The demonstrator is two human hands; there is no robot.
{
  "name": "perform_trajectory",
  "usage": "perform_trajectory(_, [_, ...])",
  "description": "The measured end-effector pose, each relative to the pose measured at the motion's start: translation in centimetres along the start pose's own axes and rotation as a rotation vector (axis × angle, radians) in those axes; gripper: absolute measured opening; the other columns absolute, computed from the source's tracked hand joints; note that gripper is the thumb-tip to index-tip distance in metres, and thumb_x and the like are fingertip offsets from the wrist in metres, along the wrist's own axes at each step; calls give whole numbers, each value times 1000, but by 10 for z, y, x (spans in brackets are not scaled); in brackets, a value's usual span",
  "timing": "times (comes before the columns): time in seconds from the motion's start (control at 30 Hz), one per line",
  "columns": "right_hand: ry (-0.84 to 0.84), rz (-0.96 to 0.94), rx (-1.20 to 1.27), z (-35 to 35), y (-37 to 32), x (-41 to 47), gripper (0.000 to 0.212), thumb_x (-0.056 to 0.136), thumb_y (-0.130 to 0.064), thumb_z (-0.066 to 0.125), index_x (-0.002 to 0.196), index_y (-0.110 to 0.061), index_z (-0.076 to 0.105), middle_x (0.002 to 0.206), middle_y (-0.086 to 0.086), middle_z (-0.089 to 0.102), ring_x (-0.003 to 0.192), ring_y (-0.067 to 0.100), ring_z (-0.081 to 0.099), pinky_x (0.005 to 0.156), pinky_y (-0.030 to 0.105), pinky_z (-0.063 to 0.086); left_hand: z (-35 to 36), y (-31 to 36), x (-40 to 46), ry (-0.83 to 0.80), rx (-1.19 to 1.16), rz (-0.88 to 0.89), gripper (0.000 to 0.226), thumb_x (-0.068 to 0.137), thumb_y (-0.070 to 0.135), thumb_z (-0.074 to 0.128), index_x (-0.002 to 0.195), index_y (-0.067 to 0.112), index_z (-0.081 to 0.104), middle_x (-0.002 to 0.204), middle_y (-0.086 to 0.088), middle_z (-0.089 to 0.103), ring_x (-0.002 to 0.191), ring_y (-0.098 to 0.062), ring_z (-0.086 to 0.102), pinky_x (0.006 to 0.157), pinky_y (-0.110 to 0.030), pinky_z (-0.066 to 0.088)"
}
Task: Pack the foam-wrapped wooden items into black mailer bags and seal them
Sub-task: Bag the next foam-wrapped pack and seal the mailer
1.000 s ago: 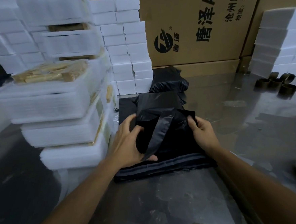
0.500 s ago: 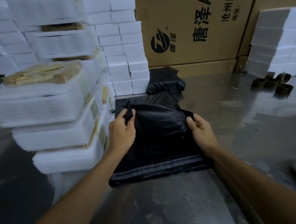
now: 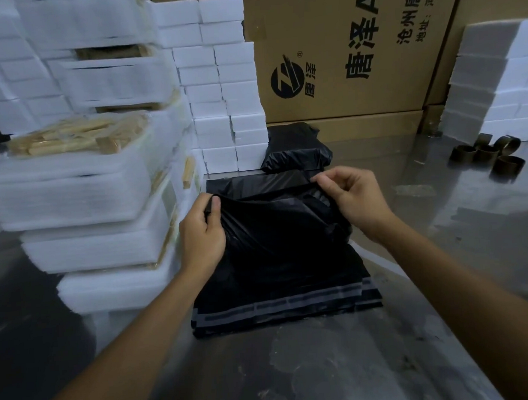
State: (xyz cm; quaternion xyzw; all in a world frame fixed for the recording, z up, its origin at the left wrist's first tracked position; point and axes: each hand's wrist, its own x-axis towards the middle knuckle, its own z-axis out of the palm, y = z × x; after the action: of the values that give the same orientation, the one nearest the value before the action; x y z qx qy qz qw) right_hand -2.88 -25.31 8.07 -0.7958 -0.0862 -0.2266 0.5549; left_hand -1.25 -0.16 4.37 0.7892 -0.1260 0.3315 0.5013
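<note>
A black mailer bag [image 3: 277, 230] lies crumpled on top of a flat stack of black mailer bags [image 3: 289, 307] with grey adhesive strips along the near edge. My left hand [image 3: 201, 232] pinches the bag's far left corner. My right hand [image 3: 353, 199] pinches its far right edge and holds it slightly raised. Foam-wrapped wooden items [image 3: 77, 188] are piled in a stack just left of the bags; wood shows through the top one [image 3: 77, 138]. A filled black bag [image 3: 295, 149] rests behind the stack of bags.
White foam blocks [image 3: 223, 87] are stacked at the back left and more foam blocks [image 3: 495, 83] at the far right. Printed cardboard boxes [image 3: 355, 46] form the back wall. Several empty tape cores [image 3: 487, 153] lie on the shiny table [image 3: 315, 377] at right.
Both hands have moved away from me along the top bag, from its middle sides to its far corners. The right hand has lifted the far right edge.
</note>
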Motion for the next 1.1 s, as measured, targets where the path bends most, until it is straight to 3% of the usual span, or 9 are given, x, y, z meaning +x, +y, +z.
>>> perform_trajectory(0.17, [112, -413, -408, -6, -14, -12, 14, 90, -14, 68, 104, -12, 72, 92, -1, 71, 78, 12, 62, 68, 25, 49, -5, -5, -2, -8, -9, 9, 37, 104, 17, 44, 70, 33, 41, 56, 8, 35, 52, -2, 40, 51, -13, 32])
perform_trajectory(0.33, [-534, -307, -477, 13, -51, -11, 58, 86, -26, 70, 141, -23, 52, 110, -12, 70, 102, 4, 61, 93, 22, 47, -4, -4, -1, -6, 6, 45, 38, 104, 18, 44, 70, 35, 39, 56, 7, 36, 53, -5, 40, 50, -15, 31])
perform_trajectory(0.43, [-748, -167, -634, 15, -58, -2, 18, 85, -36, 74, 103, -31, 71, 73, -12, 64, 65, 0, 58, 65, 27, 49, -5, -6, -2, -8, 1, 50, 40, 104, 16, 44, 69, 34, 36, 57, 8, 36, 55, -4, 41, 52, -14, 31])
perform_trajectory(0.53, [-911, -117, -787, 12, -55, 2, 24, 83, -36, 75, 67, -34, 59, 86, -13, 57, 78, 6, 54, 77, 30, 42, -5, -8, -1, -1, -1, 30, 41, 104, 15, 44, 68, 34, 36, 57, 8, 36, 55, -3, 41, 53, -14, 31])
perform_trajectory(0.6, [-939, -121, -772, 9, -53, 2, 25, 84, -28, 74, 73, -36, 53, 100, -8, 58, 88, 12, 54, 84, 24, 34, -2, -8, 0, 6, -2, 23, 41, 104, 15, 44, 68, 34, 36, 57, 8, 36, 54, -1, 41, 52, -14, 32])
perform_trajectory(0.8, [-953, 100, -589, 10, -52, 2, 50, 79, -36, 83, 116, -36, 49, 83, -12, 61, 67, 3, 58, 62, 22, 44, -1, -8, 0, -5, -10, 12, 39, 104, 17, 44, 69, 33, 38, 56, 7, 36, 52, -1, 41, 51, -14, 32])
perform_trajectory(0.9, [-1015, 24, -708, 7, -56, 5, 19, 80, -31, 81, 77, -43, 67, 65, -16, 65, 59, 1, 61, 57, 24, 45, -2, -8, 0, -24, -22, 4, 39, 104, 18, 43, 69, 33, 39, 56, 8, 36, 52, -1, 40, 52, -15, 31])
perform_trajectory(1.0, [-959, -3, -772, -4, -60, 14, 33, 78, -30, 81, 62, -18, 55, 66, 7, 57, 59, 20, 54, 58, 39, 44, -2, -8, -1, -33, -33, -6, 40, 105, 19, 43, 67, 32, 37, 54, 9, 36, 52, -2, 38, 51, -16, 30])
perform_trajectory(1.1, [-902, -6, -618, -17, -70, 24, 38, 83, -17, 79, 61, -19, 47, 72, 16, 60, 74, 29, 65, 67, 45, 52, -2, -10, 0, -7, -38, -40, 42, 105, 18, 42, 65, 28, 33, 56, 9, 33, 52, -1, 37, 51, -16, 30])
